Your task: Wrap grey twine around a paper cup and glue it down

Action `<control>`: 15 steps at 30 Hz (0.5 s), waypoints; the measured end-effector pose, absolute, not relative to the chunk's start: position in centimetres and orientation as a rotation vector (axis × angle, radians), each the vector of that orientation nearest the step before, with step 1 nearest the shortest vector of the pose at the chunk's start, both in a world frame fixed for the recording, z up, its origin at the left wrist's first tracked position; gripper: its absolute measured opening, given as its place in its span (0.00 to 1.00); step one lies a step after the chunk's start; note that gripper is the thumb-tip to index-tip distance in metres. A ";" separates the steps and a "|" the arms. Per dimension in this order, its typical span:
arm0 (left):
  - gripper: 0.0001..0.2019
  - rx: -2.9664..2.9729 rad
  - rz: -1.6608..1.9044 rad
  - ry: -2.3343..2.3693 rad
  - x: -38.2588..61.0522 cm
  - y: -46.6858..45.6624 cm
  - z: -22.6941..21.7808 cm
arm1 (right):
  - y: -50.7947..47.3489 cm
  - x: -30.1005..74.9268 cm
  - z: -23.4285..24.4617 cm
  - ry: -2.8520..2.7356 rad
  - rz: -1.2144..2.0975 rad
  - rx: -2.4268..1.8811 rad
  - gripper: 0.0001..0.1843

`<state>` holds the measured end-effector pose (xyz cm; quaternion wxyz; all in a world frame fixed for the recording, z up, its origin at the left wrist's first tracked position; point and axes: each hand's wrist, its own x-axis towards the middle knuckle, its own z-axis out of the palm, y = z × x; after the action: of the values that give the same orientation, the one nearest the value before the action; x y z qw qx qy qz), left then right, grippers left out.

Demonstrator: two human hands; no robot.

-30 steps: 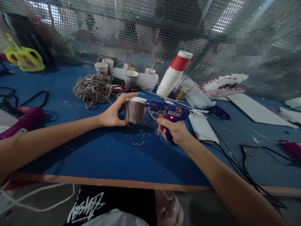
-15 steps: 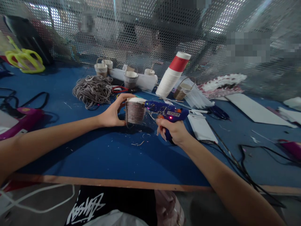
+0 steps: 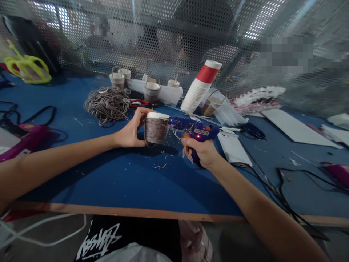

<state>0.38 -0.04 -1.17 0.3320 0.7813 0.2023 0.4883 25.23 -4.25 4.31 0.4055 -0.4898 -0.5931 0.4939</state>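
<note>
My left hand [image 3: 133, 130] grips a paper cup [image 3: 156, 130] wrapped in grey-brown cord, its white rim facing up. The fingers go behind the cup, where their tips are hidden. In my right hand [image 3: 203, 152] is a blue glue gun [image 3: 188, 126] with a glowing red light, its orange trigger under my fingers. The nozzle meets the cup's right side just below the rim; whether it touches, I cannot tell. A loose strand of cord hangs at the cup's left side.
Behind the cup lie a heap of grey cord [image 3: 107, 105] and red-handled pliers [image 3: 139, 103]. A leaning stack of paper cups [image 3: 200, 87] and several small cord-wrapped buckets stand farther back. Black cables [image 3: 283, 193] run along the right. A purple glue gun [image 3: 29, 138] rests at left.
The fingertips of my left hand at the far rim have drawn back, and the cup looks slightly turned. The glue gun stays at almost the same spot on its side.
</note>
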 end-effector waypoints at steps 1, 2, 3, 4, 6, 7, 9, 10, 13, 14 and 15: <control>0.40 2.033 1.274 0.540 0.4 -0.1 -1.2 | -4.3 25.2 4.3 -1.491 1.256 -1.236 0.18; 0.39 2.018 1.274 0.547 0.4 -0.1 -1.2 | -4.2 25.2 4.3 -1.485 1.262 -1.234 0.18; 0.39 2.000 1.279 0.551 0.4 0.0 -1.2 | -4.2 25.2 4.3 -1.483 1.267 -1.232 0.17; 0.38 1.983 1.283 0.549 0.4 0.0 -1.3 | -4.2 25.2 4.3 -1.481 1.266 -1.231 0.17; 0.37 1.962 1.293 0.534 0.4 0.1 -1.4 | -4.2 25.2 4.4 -1.480 1.255 -1.229 0.17; 0.37 1.958 1.298 0.524 0.3 0.2 -1.5 | -4.2 25.2 4.4 -1.485 1.251 -1.227 0.17; 0.38 1.956 1.304 0.511 0.2 0.2 -1.5 | -4.2 25.2 4.6 -1.499 1.245 -1.221 0.17; 0.38 1.957 1.306 0.511 0.2 0.3 -1.5 | -4.2 25.2 4.6 -1.508 1.243 -1.216 0.17; 0.38 1.955 1.310 0.518 0.1 0.3 -1.5 | -4.3 25.2 4.7 -1.530 1.240 -1.202 0.18; 0.38 1.954 1.313 0.517 0.1 0.3 -1.5 | -4.3 25.3 4.7 -1.533 1.239 -1.203 0.18; 0.38 1.952 1.317 0.513 0.1 0.4 -1.5 | -4.3 25.3 4.6 -1.537 1.239 -1.207 0.18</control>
<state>0.11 0.35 -1.52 0.3577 0.7563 0.1987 0.5104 25.29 -4.29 4.64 0.4020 -0.4775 -0.6083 0.4903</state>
